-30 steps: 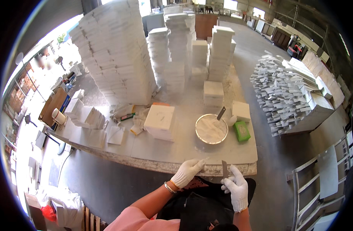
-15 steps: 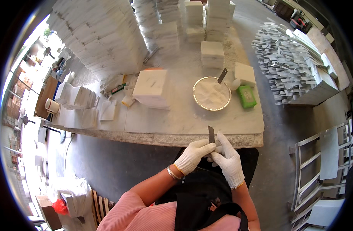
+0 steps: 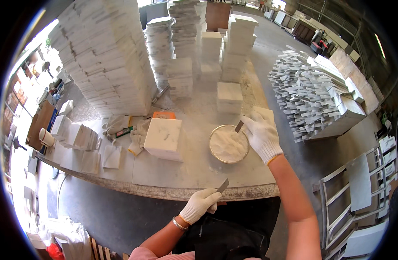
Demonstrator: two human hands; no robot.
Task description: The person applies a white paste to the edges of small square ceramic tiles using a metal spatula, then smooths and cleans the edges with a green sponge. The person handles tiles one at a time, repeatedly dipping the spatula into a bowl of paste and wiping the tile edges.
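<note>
My left hand [image 3: 201,205], in a white knit glove, is closed around a flat grey metal blade [image 3: 223,185] at the table's front edge. My right hand [image 3: 264,138], gloved too, reaches over the right rim of a round bowl [image 3: 210,149] of white powder. Its fingers look apart, beside a second flat blade [image 3: 239,126] that leans up out of the powder. Whether they touch this blade I cannot make out. Behind the right hand a pale square block [image 3: 265,114] partly shows; the green pack is hidden.
A stack of white tiles [image 3: 164,134] stands left of the bowl, with an orange box [image 3: 164,115] behind. Farther back are a smaller stack [image 3: 229,96] and tall stacks [image 3: 108,65]. Narrow strips [image 3: 301,93] are piled at right, near a metal rack [image 3: 333,203].
My right hand has left my left hand and moved forward to the bowl's right rim. My left hand keeps its blade, now tilted to the right. The view has tipped up.
</note>
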